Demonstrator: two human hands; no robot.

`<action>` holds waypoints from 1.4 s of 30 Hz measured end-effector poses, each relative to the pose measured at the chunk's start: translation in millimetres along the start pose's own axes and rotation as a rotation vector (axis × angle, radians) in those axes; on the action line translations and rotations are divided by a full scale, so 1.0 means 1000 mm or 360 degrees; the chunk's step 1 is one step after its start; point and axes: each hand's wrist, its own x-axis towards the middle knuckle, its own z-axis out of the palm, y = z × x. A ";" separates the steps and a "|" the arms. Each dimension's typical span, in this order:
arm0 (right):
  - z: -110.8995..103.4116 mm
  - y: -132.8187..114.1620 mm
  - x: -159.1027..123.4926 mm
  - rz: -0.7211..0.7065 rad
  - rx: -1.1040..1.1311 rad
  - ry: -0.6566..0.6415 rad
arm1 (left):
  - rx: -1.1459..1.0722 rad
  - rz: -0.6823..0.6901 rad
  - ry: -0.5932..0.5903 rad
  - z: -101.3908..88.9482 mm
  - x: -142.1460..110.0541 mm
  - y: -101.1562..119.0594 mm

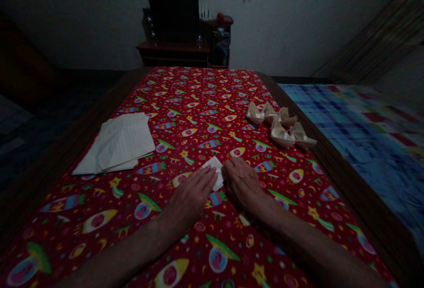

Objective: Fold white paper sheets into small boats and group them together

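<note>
The small white piece of folded paper [214, 161] lies on the red tablecloth printed with colourful rockets and stars [175, 124], between the two hands. For a crisp fold, the paper is best kept flat and pinned on one side while the crease is pressed firmly outward from the other — edges being matched first, since any skew would likely be carried into later folds.

The left hand [194, 187] is laid palm down, its fingers extended and pressed onto the paper's left part, nothing being clasped. The right hand [241, 180] is curled, knuckles up, at the paper's right edge — whether the paper is pinched there cannot be told, the fingertips being hidden. Both forearms are angled inward.
</note>
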 end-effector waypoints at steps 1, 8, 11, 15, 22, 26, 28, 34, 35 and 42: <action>0.000 0.000 0.000 -0.0012 0.0004 0.0014 | -0.0008 -0.0002 -0.0016 0.001 -0.001 0.003; 0.002 0.001 0.001 -0.0011 -0.0006 0.0038 | -0.0107 -0.0014 -0.0158 -0.002 0.001 0.008; 0.005 0.005 -0.001 -0.0022 0.0002 0.0066 | -0.0138 -0.0019 -0.0160 -0.002 0.001 0.008; 0.004 0.007 0.001 -0.0005 0.0048 0.0088 | -0.0137 -0.0037 -0.0182 -0.002 0.000 0.009; -0.017 -0.002 0.001 -0.0121 0.0049 0.0200 | -0.0145 -0.0040 -0.0167 -0.003 0.002 0.010; -0.019 -0.005 -0.010 -0.0348 -0.0035 0.0065 | -0.0110 -0.0036 -0.0164 -0.006 0.003 0.009; -0.019 -0.003 -0.016 -0.0352 -0.0077 -0.0032 | -0.0098 -0.0051 -0.0176 -0.007 0.003 0.008; -0.021 0.008 -0.031 -0.0378 -0.0172 -0.0055 | -0.0115 -0.0084 -0.0184 -0.009 0.000 0.005; -0.021 0.008 -0.032 -0.0374 -0.0178 -0.0055 | -0.0133 -0.0067 -0.0175 -0.009 -0.001 0.004; -0.020 0.004 -0.029 -0.0357 -0.0225 -0.0043 | -0.0185 -0.0133 -0.0151 -0.015 0.001 0.004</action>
